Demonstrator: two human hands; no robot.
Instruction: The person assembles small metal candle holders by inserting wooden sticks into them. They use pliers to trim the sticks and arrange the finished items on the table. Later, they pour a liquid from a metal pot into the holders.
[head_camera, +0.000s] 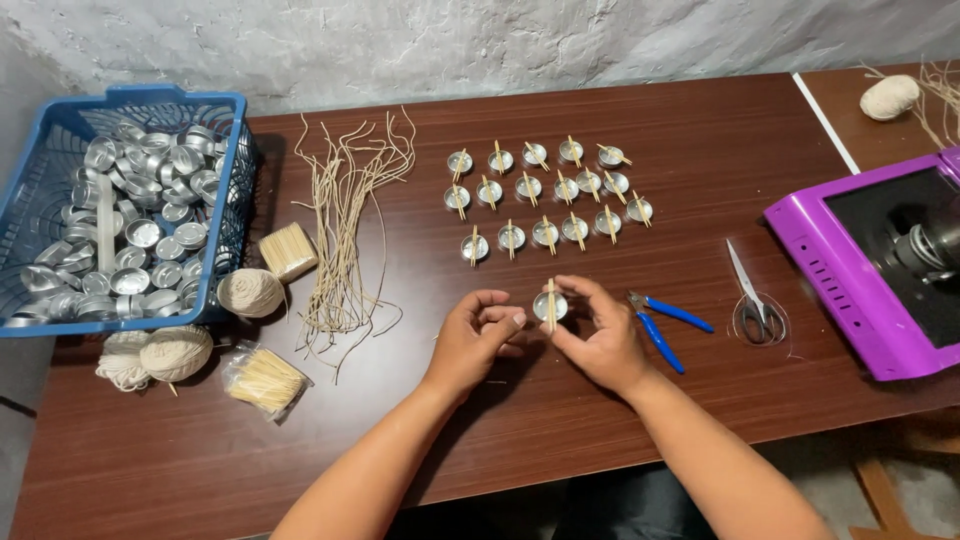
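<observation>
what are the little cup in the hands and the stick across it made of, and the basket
The small cup looks like thin, shiny, silvery metal, probably aluminium, since it glints. The stick across it is pale and matte, likely wood or bamboo. The blue basket appears to be moulded plastic with lattice walls.

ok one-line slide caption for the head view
Both hands hold a small metal cup with sticks across it, below rows of finished cups.

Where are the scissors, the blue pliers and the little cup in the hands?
scissors (752, 298): head view, near the blades' pivot.
blue pliers (668, 330): head view, on the handles.
little cup (549, 306): head view, its rim.
</observation>
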